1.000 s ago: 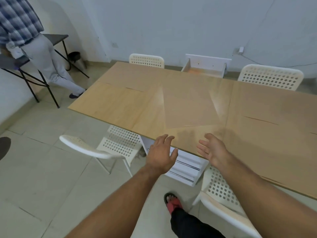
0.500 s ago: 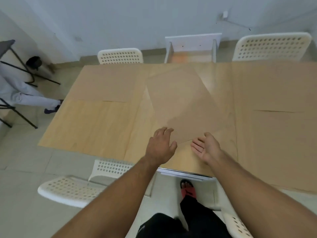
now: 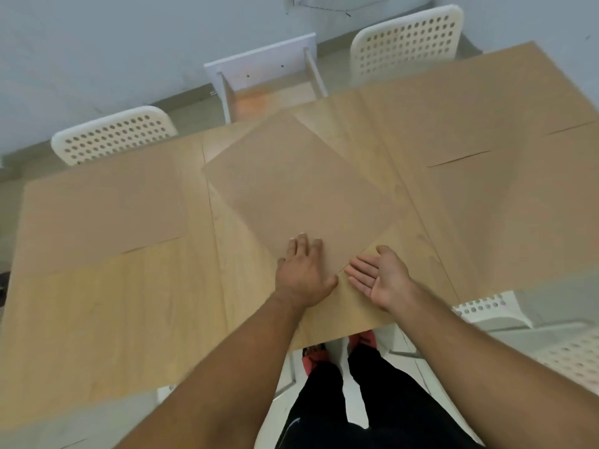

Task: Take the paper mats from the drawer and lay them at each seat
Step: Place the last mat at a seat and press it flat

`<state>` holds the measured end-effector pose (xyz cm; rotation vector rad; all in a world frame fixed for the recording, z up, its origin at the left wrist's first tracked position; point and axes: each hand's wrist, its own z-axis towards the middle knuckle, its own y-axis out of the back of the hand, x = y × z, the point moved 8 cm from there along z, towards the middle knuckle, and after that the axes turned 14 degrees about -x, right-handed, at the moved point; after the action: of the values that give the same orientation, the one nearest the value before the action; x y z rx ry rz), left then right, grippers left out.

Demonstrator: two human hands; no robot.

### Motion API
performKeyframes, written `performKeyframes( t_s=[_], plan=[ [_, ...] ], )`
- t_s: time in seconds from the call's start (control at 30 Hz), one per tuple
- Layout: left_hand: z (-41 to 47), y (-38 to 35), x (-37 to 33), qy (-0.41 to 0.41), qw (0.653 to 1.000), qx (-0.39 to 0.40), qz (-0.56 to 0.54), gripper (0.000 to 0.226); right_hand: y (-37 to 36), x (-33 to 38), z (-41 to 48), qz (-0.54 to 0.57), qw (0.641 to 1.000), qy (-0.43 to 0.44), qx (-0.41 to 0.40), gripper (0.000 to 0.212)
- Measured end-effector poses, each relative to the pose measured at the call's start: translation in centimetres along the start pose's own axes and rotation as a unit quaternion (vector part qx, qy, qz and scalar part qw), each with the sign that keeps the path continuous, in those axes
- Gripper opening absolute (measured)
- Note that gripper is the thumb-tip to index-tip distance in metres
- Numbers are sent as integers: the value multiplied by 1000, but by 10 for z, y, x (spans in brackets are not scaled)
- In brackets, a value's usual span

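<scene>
A brown paper mat (image 3: 291, 189) lies askew in the middle of the wooden table (image 3: 113, 312). My left hand (image 3: 303, 270) rests palm down, fingers flat on the mat's near corner. My right hand (image 3: 379, 277) is beside it, palm up and open, at the mat's near edge, holding nothing. Another paper mat (image 3: 100, 209) lies flat at the far left seat. Two more mats (image 3: 453, 121) (image 3: 518, 215) lie on the right part of the table. An open white drawer (image 3: 269, 79) sticks out at the table's far side.
White perforated chairs stand at the far left (image 3: 113, 134), far right (image 3: 408, 43) and near right (image 3: 492, 309). My legs and red sandals (image 3: 363, 340) show under the near table edge. A pale wall runs behind the table.
I have stepped up to the table and lean over it. Both hands moved forward; the left hand came down onto the skewed mat's near corner, the right one reached its edge.
</scene>
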<state>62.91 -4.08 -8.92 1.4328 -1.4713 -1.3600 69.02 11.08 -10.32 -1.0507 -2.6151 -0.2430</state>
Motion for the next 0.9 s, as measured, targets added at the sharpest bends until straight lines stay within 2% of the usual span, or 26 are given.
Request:
performKeyframes(
  t_s=[0.13,0.53,0.63,0.73,0.9],
  plan=[
    [2,0,2,-13,1000,-3,16,93,-3,0,1,3,1000,-1,-21,57],
    [7,9,-3,-6,999,-47,6,87,-12,2,5,24,999,-31,5,55],
    [9,9,-5,-3,999,-37,0,84,-15,7,8,-7,1000,0,12,42],
    [8,14,-5,-1,999,-41,-24,71,-19,16,10,-70,995,67,-1,32],
    [1,13,0,-2,997,-37,-73,63,-37,24,10,-14,995,99,21,30]
  ],
)
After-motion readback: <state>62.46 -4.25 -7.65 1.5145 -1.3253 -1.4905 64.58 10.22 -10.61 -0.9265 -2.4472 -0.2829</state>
